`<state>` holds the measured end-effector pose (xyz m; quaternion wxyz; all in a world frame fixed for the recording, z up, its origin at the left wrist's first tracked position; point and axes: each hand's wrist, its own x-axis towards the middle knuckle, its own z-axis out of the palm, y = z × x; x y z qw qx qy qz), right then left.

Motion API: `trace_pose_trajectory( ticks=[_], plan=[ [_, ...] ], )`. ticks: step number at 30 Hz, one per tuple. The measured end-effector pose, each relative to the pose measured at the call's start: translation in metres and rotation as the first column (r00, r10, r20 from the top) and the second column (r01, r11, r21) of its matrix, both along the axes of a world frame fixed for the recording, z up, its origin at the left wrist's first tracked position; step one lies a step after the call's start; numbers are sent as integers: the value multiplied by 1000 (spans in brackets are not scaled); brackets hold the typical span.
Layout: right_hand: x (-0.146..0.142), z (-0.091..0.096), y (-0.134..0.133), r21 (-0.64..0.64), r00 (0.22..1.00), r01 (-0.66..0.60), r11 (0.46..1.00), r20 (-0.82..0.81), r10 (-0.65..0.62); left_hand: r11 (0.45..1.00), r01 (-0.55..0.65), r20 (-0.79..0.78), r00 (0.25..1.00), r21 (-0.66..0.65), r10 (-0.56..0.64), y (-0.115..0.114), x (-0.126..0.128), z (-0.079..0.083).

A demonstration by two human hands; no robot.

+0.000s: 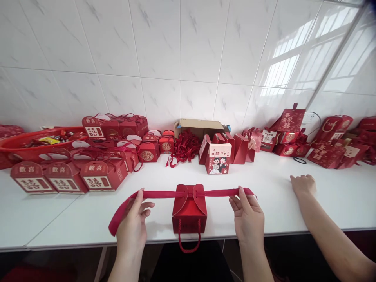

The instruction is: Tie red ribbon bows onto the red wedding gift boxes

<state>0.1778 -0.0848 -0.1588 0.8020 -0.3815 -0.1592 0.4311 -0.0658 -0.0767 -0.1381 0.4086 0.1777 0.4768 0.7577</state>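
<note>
In front of me at the table's edge stands a small red gift box point(189, 217), its two rounded top flaps brought together. A red ribbon point(164, 194) runs through holes in the flaps and is stretched out level to both sides. My left hand point(133, 219) pinches the ribbon's left part, and a loose tail hangs down past the wrist. The ribbon's right part is pinched in my right hand point(249, 219), with a short end sticking out beyond the fingers. A twisted red cord handle point(189, 250) droops from the box's near side over the table edge.
Red candy boxes point(101, 176) stand in rows at the left, beside a red basin point(17, 145) of sweets. Behind my box lie a heap of red ribbons point(186, 147) and a couple-print box point(219, 160). Another person's hand point(304, 186) rests at the right.
</note>
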Motion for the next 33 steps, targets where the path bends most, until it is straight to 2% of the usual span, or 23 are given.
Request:
trace_pose_trajectory(
  ticks=[5, 10, 15, 18, 20, 22, 24, 27, 30, 33],
  plan=[
    [1, 3, 1, 16, 996, 32, 999, 79, -33, 994, -83, -67, 994, 73, 88, -2, -4, 9],
    [3, 15, 3, 43, 991, 53, 998, 121, -58, 992, -67, -131, 988, 107, 81, -2, -9, 20],
    [3, 37, 6, 118, 984, 57, 991, 164, -76, 981, -75, -180, 978, 178, 107, 2, -10, 39],
    [6, 57, 10, 179, 940, -6, 984, 338, -55, 966, -52, -239, 964, 254, 115, 6, -5, 57],
    [7, 73, 14, 200, 877, -87, 976, 480, -20, 949, 10, -285, 955, 314, 84, 11, 0, 71],
    [6, 91, 19, 216, 807, -156, 964, 591, -2, 928, 136, -351, 936, 347, -7, 16, 6, 86],
    [2, 108, 25, 244, 741, -212, 946, 671, -7, 894, 280, -436, 893, 350, -109, 20, 12, 99],
    [-9, 128, 34, 285, 689, -344, 895, 724, 34, 837, 441, -560, 803, 325, -205, 24, 23, 118],
    [-20, 140, 40, 285, 657, -466, 838, 746, 112, 801, 545, -636, 716, 250, -289, 26, 33, 131],
    [-26, 144, 44, 249, 626, -509, 824, 764, 156, 784, 592, -667, 661, 183, -343, 27, 40, 140]
  ],
)
